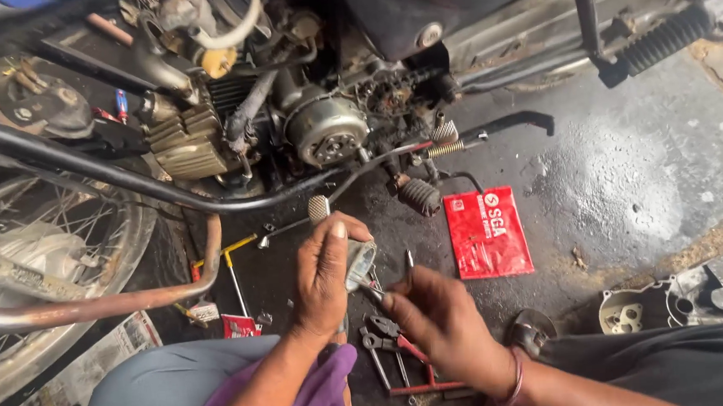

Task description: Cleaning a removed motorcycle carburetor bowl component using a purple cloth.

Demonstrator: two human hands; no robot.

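Observation:
My left hand (323, 279) grips a small grey metal part (359, 262) just below the motorcycle engine (324, 130). My right hand (440, 319) holds a thin screwdriver-like tool (408, 263), its tip up close to the part. Both hands hover over the dark oily floor. Under them lie red-handled pliers (396, 351).
A flat red packet (487, 233) lies right of the hands. A footpeg (420, 196) and the kickstand (503, 123) sit below the engine. The front wheel (38, 248) and rusty exhaust pipe (100, 307) are at left. An engine cover (635, 307) lies at right. Small tools (236, 277) lie at left.

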